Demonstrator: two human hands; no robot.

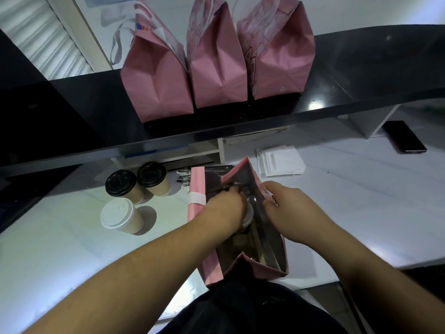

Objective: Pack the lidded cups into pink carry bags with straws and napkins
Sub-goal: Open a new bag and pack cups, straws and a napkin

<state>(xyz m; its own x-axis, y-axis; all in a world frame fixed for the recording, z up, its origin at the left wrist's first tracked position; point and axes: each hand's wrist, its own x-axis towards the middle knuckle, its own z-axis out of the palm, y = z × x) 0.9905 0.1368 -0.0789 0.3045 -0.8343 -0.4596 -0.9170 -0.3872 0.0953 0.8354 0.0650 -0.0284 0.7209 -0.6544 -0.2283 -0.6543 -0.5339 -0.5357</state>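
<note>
No text, label or number is legible anywhere.

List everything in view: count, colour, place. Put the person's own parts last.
closed carry bags: three, pink, standing in a row on the black upper counter
open carry bag: one, pink with a silvery lining, on the white worktop under the hands
cup in the bag: one, white lid, mostly hidden
black-lidded cups: two, tan, left on the worktop
white-lidded cup: one, tan, in front of those
flat bag bundle: one, pink with a white band, beside the open bag
papers: a small white stack behind the bag
phone: one, dark, far right
left hand: reaches into the bag
right hand: grips the bag's right rim
</note>
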